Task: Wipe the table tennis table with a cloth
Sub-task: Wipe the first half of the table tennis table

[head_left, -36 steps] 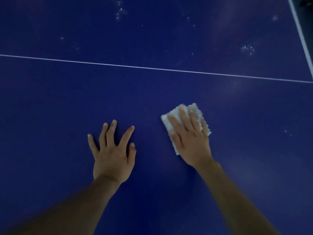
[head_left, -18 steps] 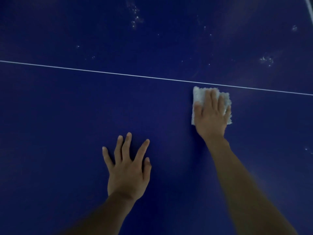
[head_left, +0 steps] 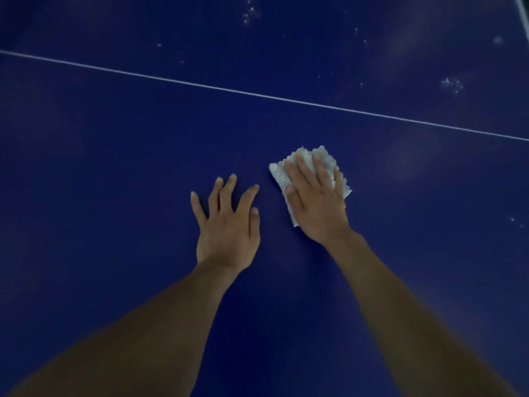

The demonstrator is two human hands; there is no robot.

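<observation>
**Flat right hand presses a white cloth onto the blue table**

The dark blue table tennis table (head_left: 114, 167) fills the whole head view. A small, crumpled white terry cloth (head_left: 279, 173) lies on the surface a little right of centre, on the near side of the thin white line (head_left: 257, 94) that crosses the table from upper left to lower right, and apart from it.

The right hand (head_left: 317, 204) lies palm down on top of the cloth. Its fingers are straight and close together, pressing the fabric flat against the table rather than curling round it. The cloth's ragged edges show beyond the fingertips and along both sides of the hand.

The left hand (head_left: 229, 224) rests palm down on bare table just beside the cloth, not touching it. Its fingers are straight and spread wide, and it holds nothing. Both bare forearms reach in from the bottom edge.

Beyond the line, clusters of pale specks (head_left: 452, 84) dot the surface, with more near the top edge and a few at the far right. A short stretch of a broader white stripe (head_left: 522, 10) shows in the upper right corner.
</observation>
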